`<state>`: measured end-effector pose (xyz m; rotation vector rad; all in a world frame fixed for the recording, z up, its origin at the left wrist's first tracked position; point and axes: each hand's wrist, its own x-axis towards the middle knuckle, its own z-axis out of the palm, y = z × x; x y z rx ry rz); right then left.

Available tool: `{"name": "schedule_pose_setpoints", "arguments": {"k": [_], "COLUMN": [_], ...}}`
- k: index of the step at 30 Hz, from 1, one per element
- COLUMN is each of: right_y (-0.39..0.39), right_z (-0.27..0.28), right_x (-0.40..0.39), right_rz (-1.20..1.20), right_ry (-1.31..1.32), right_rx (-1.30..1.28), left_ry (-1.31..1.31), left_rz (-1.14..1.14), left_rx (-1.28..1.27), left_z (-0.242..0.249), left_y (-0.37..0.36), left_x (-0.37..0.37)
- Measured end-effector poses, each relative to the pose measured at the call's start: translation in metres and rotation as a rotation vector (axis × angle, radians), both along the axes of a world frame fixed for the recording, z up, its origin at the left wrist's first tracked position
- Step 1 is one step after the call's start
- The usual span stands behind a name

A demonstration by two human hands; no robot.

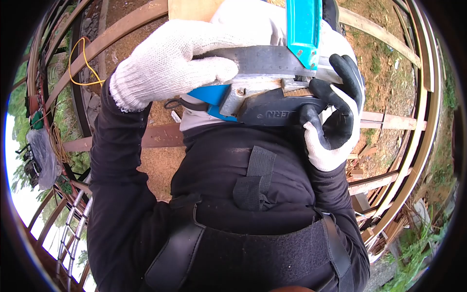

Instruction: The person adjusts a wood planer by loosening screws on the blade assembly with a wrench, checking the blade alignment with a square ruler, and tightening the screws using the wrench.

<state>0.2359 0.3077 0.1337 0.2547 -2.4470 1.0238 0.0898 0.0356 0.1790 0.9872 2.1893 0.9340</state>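
A power tool with a black body (272,111), marked with raised letters, lies across the lap at the waist. Blue parts (214,95) show at its left, and a dark metal plate (265,61) runs along its far side. A bright blue metal piece (304,34) stands above the plate's right end. In a white knit glove, my left hand (180,61) is closed on the plate's left part, thumb on top. My right hand (335,107), in a white glove with black coated fingers, curls at the tool's right end with its fingertips against the body.
Curved-looking wooden beams (389,121) surround the body over bare soil. A yellow cord (73,68) loops at the upper left. A clear plastic bag (44,155) hangs at the left, above a metal ladder-like frame (73,233). Wood scraps (389,233) lie at the lower right.
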Motion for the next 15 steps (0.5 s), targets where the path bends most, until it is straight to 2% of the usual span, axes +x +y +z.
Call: {"name": "schedule_pose_setpoints", "arguments": {"k": [15], "right_y": [0.0003], "right_z": [-0.0028], "right_x": [0.001], "right_rz": [0.004], "right_ry": [-0.008], "right_rx": [-0.045], "left_ry": [0.01], "left_rz": [0.016], "left_rx": [0.042], "left_z": [-0.004], "left_y": [0.0021], "left_x": [0.0018]}}
